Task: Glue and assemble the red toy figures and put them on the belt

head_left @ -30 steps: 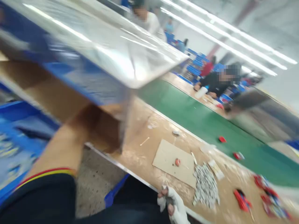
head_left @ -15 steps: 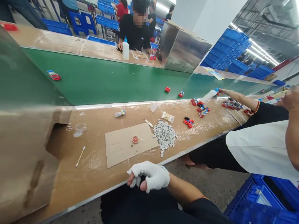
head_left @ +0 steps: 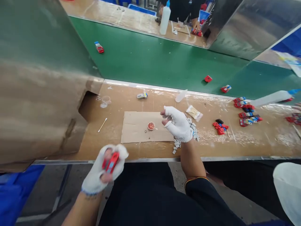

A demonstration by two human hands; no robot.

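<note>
My gloved left hand (head_left: 104, 169) holds a red toy car (head_left: 112, 162) in front of the table's near edge. My gloved right hand (head_left: 176, 123) is over the right end of a cardboard sheet (head_left: 136, 127), its fingers apart and nothing seen between them. Partly hidden beneath that hand is a pile of small grey pieces (head_left: 193, 128). On the cardboard stands a small cup of red paint (head_left: 150, 126) with a swab in it. A bag of cotton swabs (head_left: 194, 113) lies to the right, and a single swab (head_left: 102, 125) to the left.
A green belt (head_left: 145, 59) crosses behind the table, carrying a few red pieces. Red toy parts (head_left: 220, 126) and a white bottle (head_left: 272, 98) are on the right. A metal box (head_left: 42, 94) stands at left. A person sits across the belt; another is at right.
The view has turned down and left. My left hand has come into view with the red toy car. My right hand has moved from the table's near edge to above the cardboard.
</note>
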